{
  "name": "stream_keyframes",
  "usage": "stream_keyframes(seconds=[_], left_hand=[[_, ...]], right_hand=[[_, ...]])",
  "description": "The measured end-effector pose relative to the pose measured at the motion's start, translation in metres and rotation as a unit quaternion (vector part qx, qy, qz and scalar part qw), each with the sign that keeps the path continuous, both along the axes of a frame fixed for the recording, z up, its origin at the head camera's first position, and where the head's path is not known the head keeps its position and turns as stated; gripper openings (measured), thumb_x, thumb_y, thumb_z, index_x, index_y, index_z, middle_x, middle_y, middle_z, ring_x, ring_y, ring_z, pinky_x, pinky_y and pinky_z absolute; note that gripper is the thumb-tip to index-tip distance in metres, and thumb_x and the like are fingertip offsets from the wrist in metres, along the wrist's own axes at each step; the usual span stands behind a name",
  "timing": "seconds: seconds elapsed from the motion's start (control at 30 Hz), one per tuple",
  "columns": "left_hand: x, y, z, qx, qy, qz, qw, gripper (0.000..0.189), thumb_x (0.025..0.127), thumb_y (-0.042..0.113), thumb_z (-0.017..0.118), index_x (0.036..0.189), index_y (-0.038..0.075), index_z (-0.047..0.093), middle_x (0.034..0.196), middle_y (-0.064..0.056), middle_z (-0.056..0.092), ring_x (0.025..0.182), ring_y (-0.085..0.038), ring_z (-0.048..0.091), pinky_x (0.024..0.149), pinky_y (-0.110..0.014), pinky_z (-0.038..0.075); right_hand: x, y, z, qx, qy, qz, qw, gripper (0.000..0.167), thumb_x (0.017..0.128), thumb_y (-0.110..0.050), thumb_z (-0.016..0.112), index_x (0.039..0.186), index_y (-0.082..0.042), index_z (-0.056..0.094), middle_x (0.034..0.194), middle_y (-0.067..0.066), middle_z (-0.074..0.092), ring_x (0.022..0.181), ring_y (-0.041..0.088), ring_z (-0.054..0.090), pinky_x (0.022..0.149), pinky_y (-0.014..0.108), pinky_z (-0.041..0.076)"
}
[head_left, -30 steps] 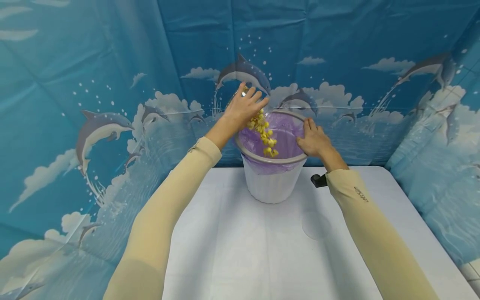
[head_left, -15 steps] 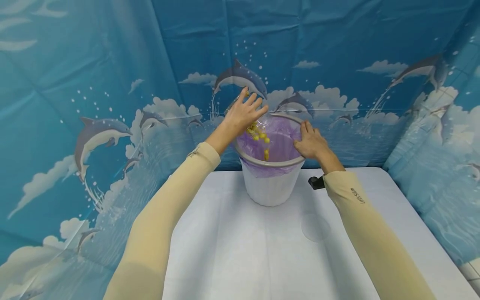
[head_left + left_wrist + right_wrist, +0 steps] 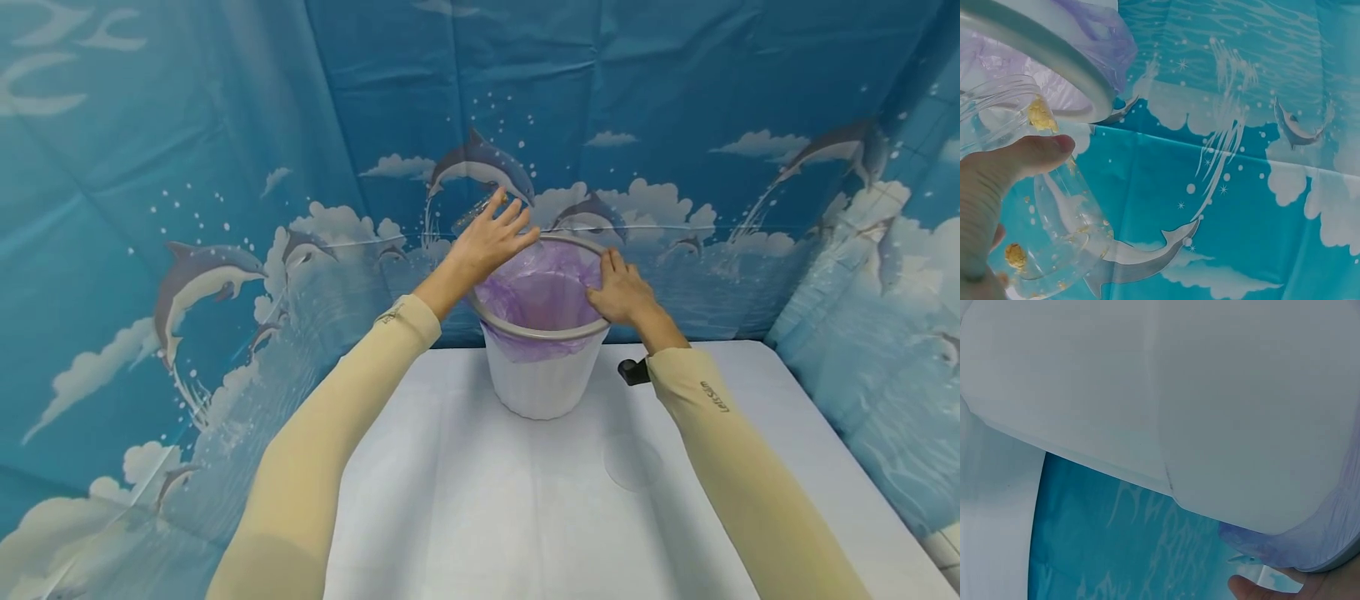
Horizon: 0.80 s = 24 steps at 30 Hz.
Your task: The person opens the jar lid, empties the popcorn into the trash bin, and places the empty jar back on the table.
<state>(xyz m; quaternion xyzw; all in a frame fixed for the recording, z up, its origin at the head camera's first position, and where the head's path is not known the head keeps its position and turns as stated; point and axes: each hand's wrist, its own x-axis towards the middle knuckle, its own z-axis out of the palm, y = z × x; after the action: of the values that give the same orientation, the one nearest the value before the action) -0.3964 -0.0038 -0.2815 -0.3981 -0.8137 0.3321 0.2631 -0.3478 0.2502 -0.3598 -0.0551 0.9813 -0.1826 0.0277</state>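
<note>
White table [image 3: 465, 500] lower centre, dolphin curtain [image 3: 390, 83] above. Left hand [image 3: 483, 246] gripped jar [image 3: 1075, 250], right hand [image 3: 626, 292] bin [image 3: 540, 335]; yellow pieces [image 3: 1016, 256] had stopped falling.

The jar [image 3: 1079, 228] in the left hand [image 3: 489, 243] was clear and colourless; of the bits [image 3: 1041, 115] inside, the one at the thumb was yellow, the one farther along a browner gold. Under the grip of the right hand [image 3: 626, 292] ran a plain grey-beige rim [image 3: 551, 335], with a see-through purple liner [image 3: 555, 292] inside it and a plain white bin [image 3: 545, 385] below. Both sleeves [image 3: 311, 467] behind the grips were cream, with small dark lettering [image 3: 715, 396] near the cuffs. Beyond the grips, the backdrop [image 3: 382, 75] was blue, deeper above the hands, patterned with grey-and-white dolphins [image 3: 480, 160], white clouds [image 3: 337, 220] and white dots. Nearer than the grips, the table [image 3: 480, 500] was white.
</note>
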Motion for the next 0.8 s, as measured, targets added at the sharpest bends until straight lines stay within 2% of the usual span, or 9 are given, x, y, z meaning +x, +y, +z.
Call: stream_keyframes(seconds=[0.23,0.43,0.63,0.8], left_hand=[[0.001,0.002,-0.002,-0.038,-0.005,0.012,0.9992,0.072,0.096,0.023,0.075,0.153,0.022,0.032,0.160,-0.009,0.039,0.149,-0.031,0.036,0.128,-0.050,0.024],[0.001,0.004,-0.002,-0.064,-0.025,0.020,0.9974,0.065,0.099,0.017,0.071,0.152,0.021,0.033,0.157,-0.009,0.041,0.146,-0.029,0.038,0.128,-0.048,0.026],[0.002,0.010,-0.002,-0.069,-0.056,0.031,0.9956,0.062,0.098,0.018,0.073,0.148,0.020,0.037,0.157,-0.009,0.041,0.147,-0.029,0.038,0.130,-0.046,0.023],[0.003,0.012,-0.002,-0.077,-0.058,0.037,0.9947,0.061,0.098,0.019,0.072,0.148,0.020,0.036,0.157,-0.009,0.042,0.147,-0.029,0.038,0.130,-0.047,0.022]], right_hand=[[-0.001,0.000,0.000,0.000,0.000,-0.004,1.0000,0.082,0.106,-0.034,0.038,0.162,0.007,-0.007,0.170,0.029,-0.010,0.154,0.057,0.002,0.121,0.074,0.018],[0.001,0.000,0.000,0.002,0.000,-0.004,1.0000,0.082,0.106,-0.034,0.039,0.162,0.007,-0.006,0.170,0.029,-0.010,0.154,0.057,0.003,0.120,0.074,0.018],[0.002,0.001,0.001,-0.002,0.002,-0.004,1.0000,0.082,0.106,-0.034,0.039,0.162,0.007,-0.005,0.171,0.029,-0.009,0.155,0.057,0.003,0.121,0.073,0.019],[0.001,0.000,0.000,0.002,0.001,-0.006,1.0000,0.082,0.106,-0.034,0.039,0.162,0.007,-0.005,0.171,0.028,-0.009,0.155,0.056,0.003,0.122,0.072,0.019]])
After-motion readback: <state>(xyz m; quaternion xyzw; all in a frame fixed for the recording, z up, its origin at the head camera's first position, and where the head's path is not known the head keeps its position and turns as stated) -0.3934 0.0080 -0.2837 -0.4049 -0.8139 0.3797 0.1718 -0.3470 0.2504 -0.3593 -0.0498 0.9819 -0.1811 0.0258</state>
